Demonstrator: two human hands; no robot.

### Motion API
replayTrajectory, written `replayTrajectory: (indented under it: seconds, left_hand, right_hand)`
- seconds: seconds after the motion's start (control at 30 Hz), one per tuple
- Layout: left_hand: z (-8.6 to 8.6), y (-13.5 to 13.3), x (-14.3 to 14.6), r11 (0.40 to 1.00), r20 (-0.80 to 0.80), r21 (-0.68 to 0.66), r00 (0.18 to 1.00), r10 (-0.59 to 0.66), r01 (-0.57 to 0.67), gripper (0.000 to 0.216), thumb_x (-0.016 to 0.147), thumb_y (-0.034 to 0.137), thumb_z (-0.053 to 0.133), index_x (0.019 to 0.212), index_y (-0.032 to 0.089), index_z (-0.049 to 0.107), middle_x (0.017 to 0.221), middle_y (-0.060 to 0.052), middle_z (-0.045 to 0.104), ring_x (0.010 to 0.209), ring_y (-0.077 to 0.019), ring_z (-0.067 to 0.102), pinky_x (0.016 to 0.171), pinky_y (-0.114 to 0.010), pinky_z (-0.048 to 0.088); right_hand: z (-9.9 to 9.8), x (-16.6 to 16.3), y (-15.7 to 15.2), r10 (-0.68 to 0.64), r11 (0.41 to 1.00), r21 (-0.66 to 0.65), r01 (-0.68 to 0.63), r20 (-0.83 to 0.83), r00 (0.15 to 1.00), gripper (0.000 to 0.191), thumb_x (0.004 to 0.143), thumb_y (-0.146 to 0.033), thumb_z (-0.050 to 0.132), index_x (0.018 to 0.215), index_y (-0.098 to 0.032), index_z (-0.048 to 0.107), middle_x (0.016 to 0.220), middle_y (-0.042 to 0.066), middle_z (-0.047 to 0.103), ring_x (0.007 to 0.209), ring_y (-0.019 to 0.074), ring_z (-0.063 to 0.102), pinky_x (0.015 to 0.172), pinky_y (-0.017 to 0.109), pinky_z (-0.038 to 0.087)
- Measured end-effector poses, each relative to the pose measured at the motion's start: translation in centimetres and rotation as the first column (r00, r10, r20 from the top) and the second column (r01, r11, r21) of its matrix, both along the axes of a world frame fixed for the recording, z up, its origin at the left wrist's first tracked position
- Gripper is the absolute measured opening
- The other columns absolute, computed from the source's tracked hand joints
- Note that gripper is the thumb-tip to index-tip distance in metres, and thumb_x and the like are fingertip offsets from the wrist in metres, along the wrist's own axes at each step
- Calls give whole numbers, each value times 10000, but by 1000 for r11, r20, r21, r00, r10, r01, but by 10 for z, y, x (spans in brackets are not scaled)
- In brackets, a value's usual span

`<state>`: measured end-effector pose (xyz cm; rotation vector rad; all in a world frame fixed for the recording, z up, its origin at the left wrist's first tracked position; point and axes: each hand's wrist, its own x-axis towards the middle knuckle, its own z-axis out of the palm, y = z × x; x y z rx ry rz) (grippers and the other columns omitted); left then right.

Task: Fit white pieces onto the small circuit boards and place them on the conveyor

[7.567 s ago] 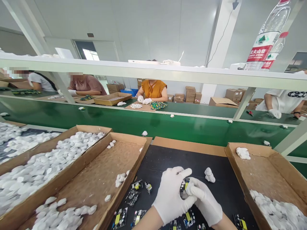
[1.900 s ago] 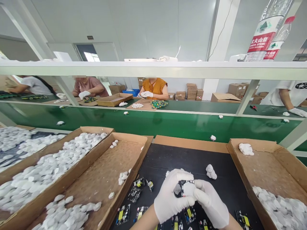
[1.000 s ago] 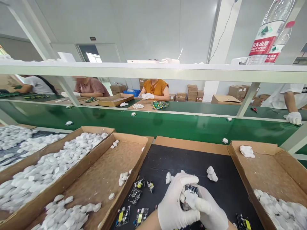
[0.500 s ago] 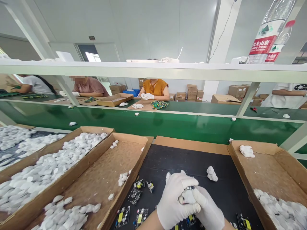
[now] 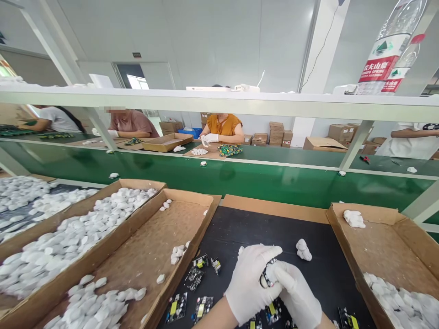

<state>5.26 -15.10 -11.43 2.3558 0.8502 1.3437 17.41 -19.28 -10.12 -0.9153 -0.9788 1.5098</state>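
In the head view, my white-gloved left hand is closed around a small circuit board with dark edges and round white parts. My right hand, also gloved, is closed with its thumb and fingers on a flat white piece lying against that board. Fingers hide most of both. Beneath and to the left, several black boards with yellow parts, such as this circuit board, lie on the black mat. A white putty-like lump rests beyond my right hand.
Cardboard trays with white pieces stand at left and right. Behind the mat runs a green conveyor belt carrying small white-topped items. A shelf with bottles crosses above. Co-workers sit across.
My hands have turned the board so its edge faces more upward, and the right fingers have shifted over the white piece. Items on the belt have moved right.
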Motion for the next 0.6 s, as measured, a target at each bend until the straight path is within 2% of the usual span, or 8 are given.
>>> replayTrajectory:
  seconds: [0.13,0.27,0.37,0.5,0.6]
  left_hand:
    - [-1,0,0,999,-5,24,1000,25,-25,489,618,178,643,1100,232,587,996,-72,672,930,-262,617,811,-446,509]
    - [2,-1,0,995,32,104,999,-17,13,494,630,155,627,1113,240,572,984,-53,682,881,-236,627,814,-432,511]
    - [3,-2,1,996,56,86,998,-41,36,492,594,125,603,1073,237,587,970,-43,679,869,-225,624,834,-425,509]
    - [-1,0,2,999,-14,-15,999,-32,31,524,581,128,631,1090,244,585,999,-45,664,915,-239,616,821,-424,510]
    - [-3,1,1,1000,-29,-21,999,-19,19,500,610,167,674,1097,241,585,979,-52,669,897,-247,618,783,-422,513]
  right_hand:
    - [-9,4,2,-85,995,54,78,152,985,395,740,-516,646,627,-153,539,646,12,528,628,147,449,623,276,376]
    - [-20,3,3,-103,994,49,101,48,993,435,737,-588,603,612,-179,526,627,11,516,619,161,461,611,296,388]
    - [-21,3,4,-56,997,55,52,72,996,432,743,-576,612,630,-168,521,611,13,514,610,157,451,604,296,383]
    - [-14,4,4,-111,991,103,87,254,961,434,788,-570,557,661,-157,513,668,25,526,640,155,444,630,294,391]
    - [-7,4,2,-169,982,147,122,364,916,453,799,-601,497,651,-173,492,666,22,513,656,169,452,663,306,403]
